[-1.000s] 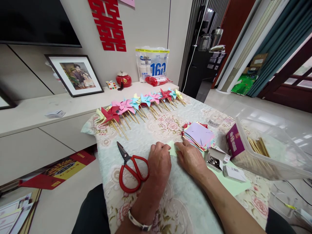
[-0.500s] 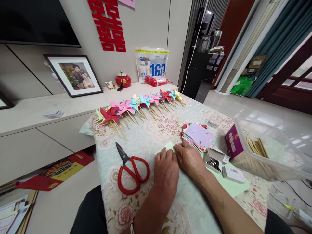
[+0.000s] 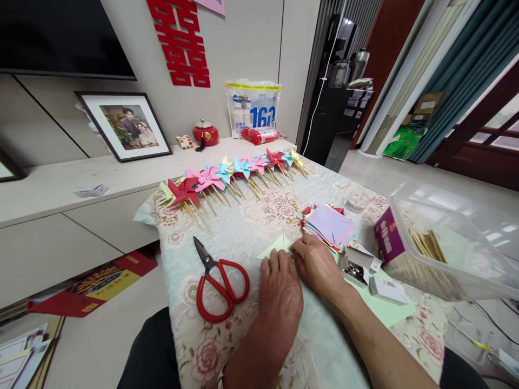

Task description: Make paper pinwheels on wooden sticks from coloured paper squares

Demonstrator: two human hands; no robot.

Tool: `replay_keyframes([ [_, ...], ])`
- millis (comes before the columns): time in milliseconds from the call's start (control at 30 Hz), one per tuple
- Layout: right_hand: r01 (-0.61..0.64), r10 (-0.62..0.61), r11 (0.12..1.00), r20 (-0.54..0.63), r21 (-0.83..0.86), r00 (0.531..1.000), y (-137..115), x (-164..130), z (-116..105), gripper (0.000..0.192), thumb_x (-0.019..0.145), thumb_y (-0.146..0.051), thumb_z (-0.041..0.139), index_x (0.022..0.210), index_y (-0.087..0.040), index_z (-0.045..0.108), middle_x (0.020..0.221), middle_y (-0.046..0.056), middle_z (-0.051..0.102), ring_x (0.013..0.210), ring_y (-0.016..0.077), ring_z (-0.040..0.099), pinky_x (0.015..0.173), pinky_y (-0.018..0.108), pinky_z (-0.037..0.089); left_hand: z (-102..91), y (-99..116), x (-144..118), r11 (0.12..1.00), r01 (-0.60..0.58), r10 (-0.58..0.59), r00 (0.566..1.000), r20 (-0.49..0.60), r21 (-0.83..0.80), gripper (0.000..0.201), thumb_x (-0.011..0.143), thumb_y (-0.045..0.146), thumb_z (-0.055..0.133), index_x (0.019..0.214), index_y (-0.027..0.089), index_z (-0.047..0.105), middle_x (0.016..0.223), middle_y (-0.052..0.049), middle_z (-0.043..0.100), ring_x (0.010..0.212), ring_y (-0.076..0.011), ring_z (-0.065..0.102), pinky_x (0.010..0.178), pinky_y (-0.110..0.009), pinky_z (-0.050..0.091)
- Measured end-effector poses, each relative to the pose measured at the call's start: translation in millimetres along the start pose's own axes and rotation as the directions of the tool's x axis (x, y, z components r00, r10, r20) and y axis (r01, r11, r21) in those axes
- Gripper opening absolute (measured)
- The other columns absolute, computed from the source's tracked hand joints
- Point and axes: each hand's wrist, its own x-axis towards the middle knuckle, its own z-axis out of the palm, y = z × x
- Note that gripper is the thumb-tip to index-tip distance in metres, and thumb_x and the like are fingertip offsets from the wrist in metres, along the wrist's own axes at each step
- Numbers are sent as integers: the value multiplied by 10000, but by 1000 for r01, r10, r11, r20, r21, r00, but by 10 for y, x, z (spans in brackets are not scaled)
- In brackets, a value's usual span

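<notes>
Since 1 s ago: left hand (image 3: 281,294) slid right and forward along the paper and now lies palm down over its near part; the wristband has dropped out of view. Right hand (image 3: 317,263) barely shifted.

Both hands press flat on the pale green paper (image 3: 277,247), fingers extended, nothing gripped. Right fingertips pin the edge at the paper's 3 o'clock side. Only a triangular tip shows, at 12 o'clock from the left hand.

Handling, my read: one thin sheet, very light, limp, creases easily, likely slides on the floral tablecloth (image 3: 243,229). Hold by flat pressure, or pinch a corner; hard grip will crumple it.

Looks: matte mint green, sharp point, straight edges.

Outward:
- red scissors (image 3: 219,281) at 9 o'clock
- stack of coloured paper squares (image 3: 330,225) at 1 o'clock
- row of pinwheels (image 3: 231,175) at 11–12 o'clock
- clear plastic bin (image 3: 454,246) with sticks at 3 o'clock
</notes>
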Motion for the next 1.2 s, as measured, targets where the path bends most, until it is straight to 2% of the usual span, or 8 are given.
replay_keyframes([
  [200,2,-2,1000,16,-9,1000,13,5,-12,184,930,-134,556,933,-163,738,929,108,660,888,212,592,739,279,389,-2,48,-53,999,38,-39,999,6,30,488,878,-1,435,1328,53,617,1400,-210,590,1299,-370,537,1076,-553,431],
  [400,-12,12,1000,22,16,1000,4,-4,-11,198,931,-125,550,944,-166,743,942,108,663,879,207,604,722,276,388,-98,78,-36,997,66,-63,991,119,-27,498,895,18,414,1351,89,601,1452,-192,549,1339,-394,476,1053,-673,400],
  [533,-57,56,996,16,64,998,3,-10,-30,211,936,-122,534,981,-166,736,976,108,660,895,204,625,736,266,398,-182,75,-14,994,96,-88,987,137,-51,485,906,16,399,1328,104,620,1460,-184,541,1352,-389,455,1056,-698,367],
  [667,-102,102,990,9,93,995,20,-9,-35,214,937,-136,526,1035,-170,714,987,103,657,904,215,639,755,277,403,-326,1,40,985,115,-94,982,161,-128,420,941,38,386,1256,94,659,1370,-178,612,1282,-345,526,1075,-622,378],
  [800,-119,121,978,0,170,993,60,1,-12,201,910,-133,558,1056,-168,692,1025,102,669,952,219,640,804,277,408,-437,-110,93,968,142,-106,979,175,-207,390,952,48,377,1169,144,687,1217,-130,686,1164,-301,602,1037,-551,414],
  [1000,-128,134,960,-7,251,991,89,24,19,266,907,-199,592,1159,-150,661,981,91,710,925,224,642,796,285,410,-404,-176,96,956,143,-106,983,152,-256,369,919,28,406,1122,155,686,1162,-107,689,1125,-284,605,996,-497,420],
  [1200,-110,110,956,14,272,994,30,11,-3,356,858,-175,607,1210,-143,648,829,45,696,756,203,616,680,281,387,-382,-194,102,950,190,-160,978,135,-249,349,924,51,422,1059,184,715,1129,-102,686,1089,-282,592,892,-440,444],
])
